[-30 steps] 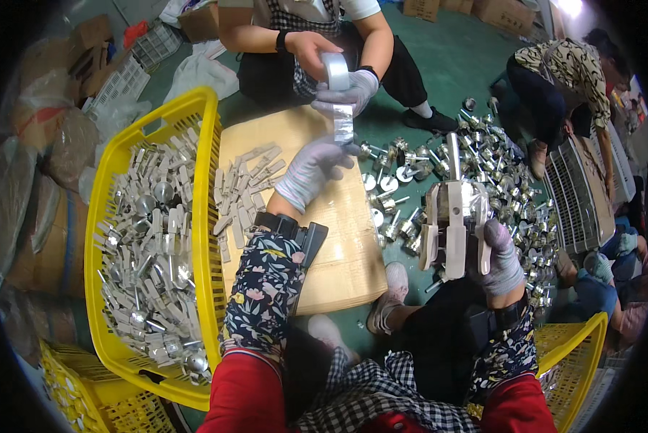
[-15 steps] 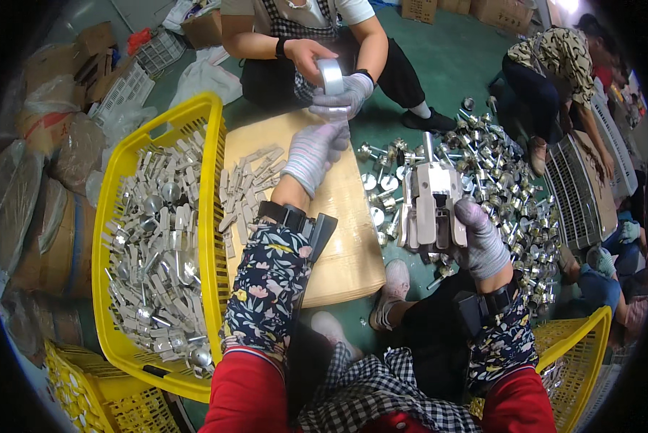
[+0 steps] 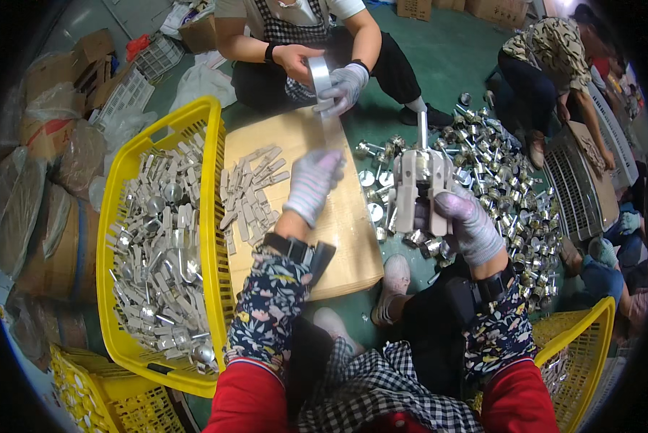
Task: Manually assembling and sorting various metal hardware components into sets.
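My right hand (image 3: 470,222), in a striped knit glove, grips a metal fitting (image 3: 423,173) with grey plastic levers hanging round it and a rod pointing up. Over the beige board (image 3: 346,267) is my gloved left hand (image 3: 314,186). Its fingers are curled together and slightly blurred; what they hold, if anything, I cannot make out. Loose grey plastic levers (image 3: 248,209) lie on the board beside it. Across from me, a co-worker's bare hand and gloved hand (image 3: 346,86) hold a roll of silvery tape (image 3: 320,81).
A yellow basket (image 3: 212,216) of levers and metal parts stands at the left. Metal fittings (image 3: 493,173) with rods are heaped on the green floor at the right. More yellow baskets (image 3: 591,361) flank me. Another person (image 3: 555,58) bends over crates at the far right.
My left hand has drawn back from the co-worker's gloved hand, toward me. The co-worker's tape roll has shifted slightly left. My right hand has moved a little left with the fitting.
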A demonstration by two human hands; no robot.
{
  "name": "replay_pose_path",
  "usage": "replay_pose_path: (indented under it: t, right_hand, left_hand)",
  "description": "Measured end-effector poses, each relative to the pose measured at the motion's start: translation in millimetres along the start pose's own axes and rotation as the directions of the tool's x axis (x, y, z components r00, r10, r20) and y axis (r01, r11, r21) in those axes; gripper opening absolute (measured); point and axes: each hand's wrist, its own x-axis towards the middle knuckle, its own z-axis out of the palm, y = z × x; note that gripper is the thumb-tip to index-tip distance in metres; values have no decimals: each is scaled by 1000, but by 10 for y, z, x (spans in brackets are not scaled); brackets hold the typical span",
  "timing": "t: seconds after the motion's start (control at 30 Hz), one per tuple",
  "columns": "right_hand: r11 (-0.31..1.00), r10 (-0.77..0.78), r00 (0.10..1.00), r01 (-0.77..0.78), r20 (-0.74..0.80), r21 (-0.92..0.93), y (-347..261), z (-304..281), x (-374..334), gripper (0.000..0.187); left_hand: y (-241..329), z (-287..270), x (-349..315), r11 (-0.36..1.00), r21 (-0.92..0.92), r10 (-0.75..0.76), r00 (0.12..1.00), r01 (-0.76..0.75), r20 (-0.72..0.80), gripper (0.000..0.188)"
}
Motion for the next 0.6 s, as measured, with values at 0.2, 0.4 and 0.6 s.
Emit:
replay_pose_path:
  t: [0.2,0.4,0.6]
  right_hand:
    - [869,-41,998,56,41,-491,-3,-33,61,77]
    - [389,-13,963,253,270,-886,297,-63,247,90]
    - [439,246,946,86,212,-894,424,115,437,85]
  left_hand:
    - [-530,-30,-858,992,6,-127,989,128,-71,28]
    - [-960,-81,-1529,924,-116,-378,914,363,-148,25]
    - [-1049,-144,-1568,937,-54,-350,923,346,-160,25]
